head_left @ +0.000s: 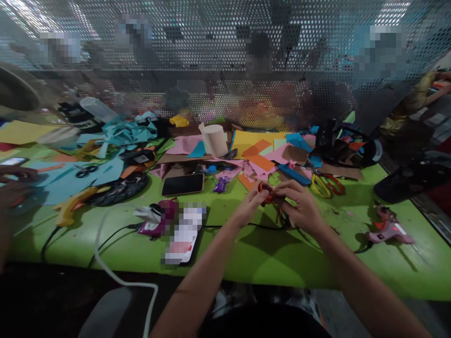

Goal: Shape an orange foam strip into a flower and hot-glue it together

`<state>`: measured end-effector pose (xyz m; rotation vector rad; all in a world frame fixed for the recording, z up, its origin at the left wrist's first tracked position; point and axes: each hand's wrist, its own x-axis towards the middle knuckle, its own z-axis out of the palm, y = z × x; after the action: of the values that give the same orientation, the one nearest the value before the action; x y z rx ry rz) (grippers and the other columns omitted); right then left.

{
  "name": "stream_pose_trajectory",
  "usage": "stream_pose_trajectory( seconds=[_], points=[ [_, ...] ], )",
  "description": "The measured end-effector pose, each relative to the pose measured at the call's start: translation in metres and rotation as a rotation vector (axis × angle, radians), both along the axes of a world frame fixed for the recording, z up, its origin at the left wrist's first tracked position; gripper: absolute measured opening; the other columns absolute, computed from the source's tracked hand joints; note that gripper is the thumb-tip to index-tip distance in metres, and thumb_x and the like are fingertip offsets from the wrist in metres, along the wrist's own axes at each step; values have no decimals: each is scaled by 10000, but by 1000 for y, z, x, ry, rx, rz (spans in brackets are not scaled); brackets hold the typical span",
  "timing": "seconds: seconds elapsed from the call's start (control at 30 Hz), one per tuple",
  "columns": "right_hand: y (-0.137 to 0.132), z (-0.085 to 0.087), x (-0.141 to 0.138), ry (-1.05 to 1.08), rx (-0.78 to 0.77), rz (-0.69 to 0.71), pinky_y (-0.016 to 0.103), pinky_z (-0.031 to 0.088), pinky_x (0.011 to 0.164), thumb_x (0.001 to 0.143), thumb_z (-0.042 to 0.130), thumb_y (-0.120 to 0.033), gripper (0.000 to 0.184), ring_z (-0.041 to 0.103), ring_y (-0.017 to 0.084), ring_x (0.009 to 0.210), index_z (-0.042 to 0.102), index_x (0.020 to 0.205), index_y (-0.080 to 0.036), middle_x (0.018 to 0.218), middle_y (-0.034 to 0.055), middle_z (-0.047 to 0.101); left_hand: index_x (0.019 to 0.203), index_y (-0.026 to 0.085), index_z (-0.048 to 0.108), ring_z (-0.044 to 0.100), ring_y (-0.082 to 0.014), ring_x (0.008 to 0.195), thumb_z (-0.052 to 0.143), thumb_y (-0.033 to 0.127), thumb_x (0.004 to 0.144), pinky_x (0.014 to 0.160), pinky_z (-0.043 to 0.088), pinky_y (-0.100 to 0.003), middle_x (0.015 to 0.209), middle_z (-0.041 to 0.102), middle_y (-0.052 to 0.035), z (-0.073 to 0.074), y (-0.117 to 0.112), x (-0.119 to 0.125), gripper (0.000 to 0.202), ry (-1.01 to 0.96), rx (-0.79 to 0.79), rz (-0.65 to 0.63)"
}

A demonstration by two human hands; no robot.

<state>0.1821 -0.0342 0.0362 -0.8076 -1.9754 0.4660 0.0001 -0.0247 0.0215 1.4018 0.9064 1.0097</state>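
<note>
Over the green tabletop, my left hand (pixel 251 205) pinches a small rolled orange strip (pixel 261 187), which curls like a ring near the fingertips. My right hand (pixel 299 203) meets it from the other side, its fingers closed at the same orange piece. Thin dark strands hang below the fingers; what they belong to is unclear. Behind my hands lie pink and orange paper scraps (pixel 260 157) and a blue tool (pixel 293 174). Scissors with yellow and red handles (pixel 327 185) rest just beyond my right hand.
A pink glue gun (pixel 389 231) stands at the right, a yellow one (pixel 72 206) at the left. Two phones, a purple power strip (pixel 158 220) and cables lie left of my arms. A white paper roll (pixel 214 141) stands behind. Another person's hand (pixel 16 176) is far left.
</note>
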Motion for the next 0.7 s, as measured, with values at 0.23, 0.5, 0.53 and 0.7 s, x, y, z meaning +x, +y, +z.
stream_pose_trajectory(
  seconds=[0.23,0.5,0.53,0.7],
  points=[
    [-5,5,-1,20,4,-50,282,493,676,883,628,-148,178,588,169,804,732,985,-249,848,32,568,1047,201,529,517,-221,999,534,664,825,903,429,-334,1017,562,-56,3,-1,-8,514,1,84,-131],
    [-12,10,-1,117,-155,-43,250,490,659,883,625,-186,244,609,132,712,688,1113,-242,874,13,694,991,200,499,492,-199,918,523,678,830,859,428,-329,952,510,-38,6,-1,-6,505,-19,179,-55],
    [-12,9,-2,135,-180,-50,250,495,663,884,624,-191,255,616,132,713,681,1127,-237,879,12,702,972,197,501,487,-195,902,511,692,829,852,429,-327,934,504,-36,6,-1,-6,515,-19,194,-22],
    [-11,4,-4,50,-192,-37,267,508,651,871,665,-232,236,636,147,700,694,1105,-238,919,29,733,959,199,508,495,-190,916,503,679,843,876,433,-319,948,510,-32,6,1,-5,494,1,190,35]
  ],
)
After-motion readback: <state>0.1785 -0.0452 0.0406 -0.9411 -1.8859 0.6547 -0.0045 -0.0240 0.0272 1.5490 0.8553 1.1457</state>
